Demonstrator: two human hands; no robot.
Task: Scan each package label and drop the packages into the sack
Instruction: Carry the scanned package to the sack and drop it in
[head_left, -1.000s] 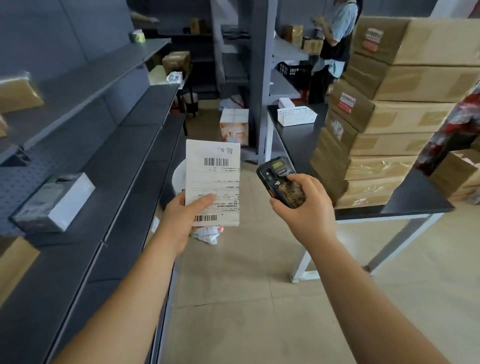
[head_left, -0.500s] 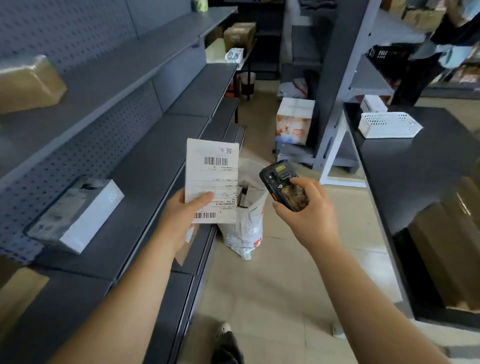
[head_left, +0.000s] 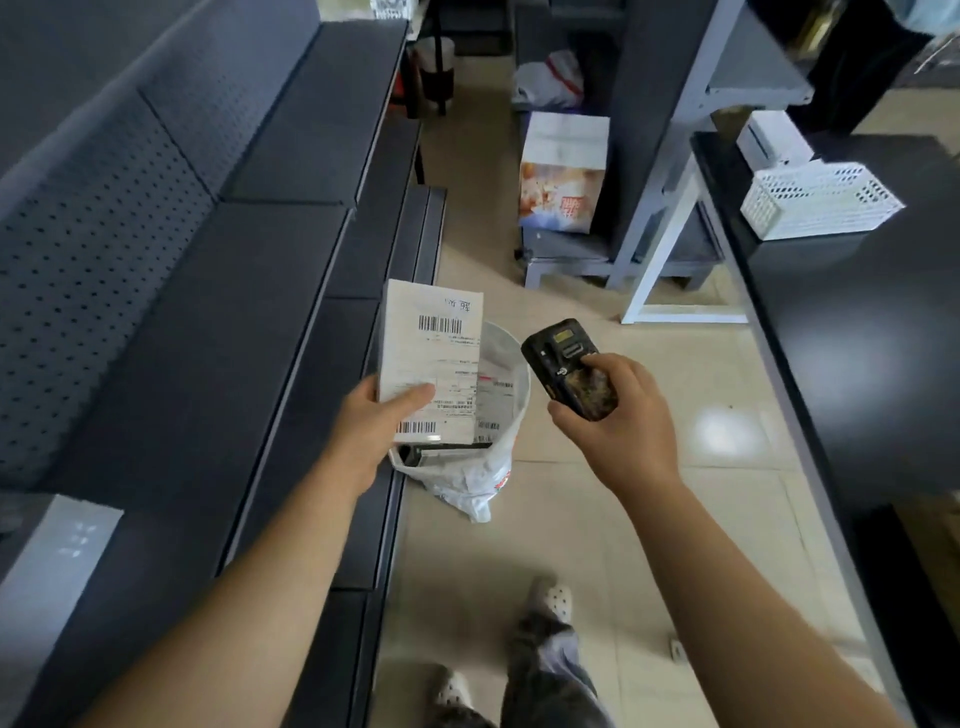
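The tiled floor (head_left: 675, 493) holds a white sack (head_left: 483, 467), standing open just beside the dark shelves (head_left: 218, 291). Farther back a printed box (head_left: 563, 176) sits by a gray rack (head_left: 654, 156). On the black worktop (head_left: 857, 322) lies a white basket (head_left: 821, 202).

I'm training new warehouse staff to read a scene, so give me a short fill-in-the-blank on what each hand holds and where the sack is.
1. The left hand holds a white ____ with barcodes on its label.
2. The right hand grips a black handheld ____.
3. The open white sack stands on the ____, beside the dark shelving.

Missing words: package; scanner; floor.
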